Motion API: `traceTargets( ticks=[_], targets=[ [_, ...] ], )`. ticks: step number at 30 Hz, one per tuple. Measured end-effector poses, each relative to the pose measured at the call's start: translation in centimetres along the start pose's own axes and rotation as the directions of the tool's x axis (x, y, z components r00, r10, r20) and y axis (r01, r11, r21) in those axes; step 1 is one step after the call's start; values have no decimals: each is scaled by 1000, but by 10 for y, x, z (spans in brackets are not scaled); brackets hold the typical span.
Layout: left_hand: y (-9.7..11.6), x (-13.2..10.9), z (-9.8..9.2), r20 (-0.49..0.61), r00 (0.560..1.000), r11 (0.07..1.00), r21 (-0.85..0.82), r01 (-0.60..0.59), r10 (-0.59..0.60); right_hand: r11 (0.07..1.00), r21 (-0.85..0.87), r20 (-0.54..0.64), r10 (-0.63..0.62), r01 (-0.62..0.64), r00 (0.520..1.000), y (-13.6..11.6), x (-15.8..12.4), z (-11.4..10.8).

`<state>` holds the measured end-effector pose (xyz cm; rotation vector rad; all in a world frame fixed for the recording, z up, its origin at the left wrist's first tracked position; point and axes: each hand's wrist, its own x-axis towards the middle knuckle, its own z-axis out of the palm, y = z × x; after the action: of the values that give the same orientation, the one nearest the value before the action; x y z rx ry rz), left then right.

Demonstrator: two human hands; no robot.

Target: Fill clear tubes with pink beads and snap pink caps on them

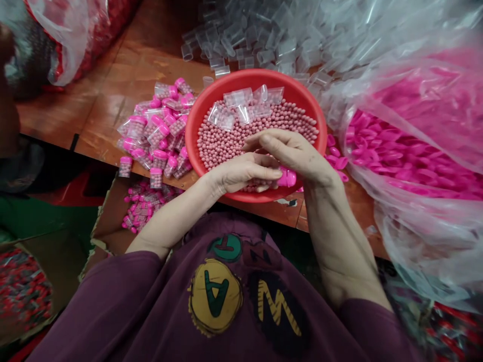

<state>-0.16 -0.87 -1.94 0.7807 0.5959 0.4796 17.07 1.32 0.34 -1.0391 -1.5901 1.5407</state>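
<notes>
My left hand [249, 170] is over the near side of a red plastic bowl [191, 131], with its thumb pressed on a bright pink cap [287, 177]. Whatever the cap may be joined to is hidden by the fingers. Close beside it, my right hand [292, 151] curls over with thumb and fingers drawn together; what they hold, if anything, does not show. Small dusty-pink beads [222, 146] fill the bowl beneath both hands. Several clear plastic tubes [241, 100] lie on the beads toward the far rim.
Left of the bowl lies a heap of pink-capped, bead-filled tubes [158, 128], above a cardboard box [113, 211] holding more. Clear empty tubes [256, 37] pile up behind. A plastic bag of pink caps [392, 151] stands at right on the wooden table [101, 105].
</notes>
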Motion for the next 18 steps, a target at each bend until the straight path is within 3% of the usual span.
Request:
traceTargets(
  ticks=[2,3,5,7,8,12,16,18],
  targets=[
    [-1,1,5,-16,999,997,-55,48,-48,996,-82,-196,-53,37,979,12,-4,-2],
    [-2,1,7,-27,997,993,-97,67,-70,988,-144,-315,-103,60,943,18,-5,-3],
    [-2,1,13,-72,992,979,-184,89,-103,950,-299,-514,-244,95,822,26,-7,-4],
    [-4,2,17,-154,982,968,-241,70,-109,912,-395,-594,-345,110,726,28,-9,-2],
    [-5,2,18,-195,976,968,-246,46,-96,915,-388,-597,-341,110,726,27,-11,-1],
    [-12,1,19,-235,971,986,-153,-67,30,994,-101,-528,-84,36,845,21,-17,11],
    [-12,-1,20,-225,970,993,-47,-108,95,984,166,-438,134,-66,889,16,-18,19],
    [-10,-2,21,-229,969,994,-22,-103,95,978,182,-381,163,-99,910,14,-19,20]
  ],
)
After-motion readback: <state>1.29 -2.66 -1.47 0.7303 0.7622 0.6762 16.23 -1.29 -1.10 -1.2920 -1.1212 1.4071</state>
